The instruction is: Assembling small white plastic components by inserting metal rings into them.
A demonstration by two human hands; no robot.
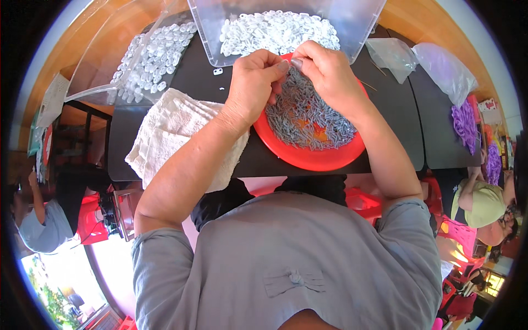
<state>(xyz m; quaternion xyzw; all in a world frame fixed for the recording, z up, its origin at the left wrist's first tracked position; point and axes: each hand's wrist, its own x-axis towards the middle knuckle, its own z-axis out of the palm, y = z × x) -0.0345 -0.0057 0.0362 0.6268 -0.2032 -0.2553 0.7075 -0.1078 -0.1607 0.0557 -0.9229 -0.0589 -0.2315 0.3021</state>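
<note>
My left hand (254, 80) and my right hand (330, 76) meet above the far rim of a round red plate (311, 163). The fingers of each are pinched together, thumbs toward one another. A tiny pale bit shows between the fingertips, too small to name. Heaped in the plate are many small grey, slender pieces (313, 124), partly hidden by my hands. Just beyond stands a clear plastic bin (204, 33) with a pile of small white oval plastic pieces (279, 32).
A folded white towel (179, 135) lies under my left forearm. Left of it, a second clear bin (99, 66) holds more white pieces (155, 55). One loose white piece (218, 71) rests on the dark table (396, 129). Clear plastic bags (393, 58) lie far right. People sit at both sides.
</note>
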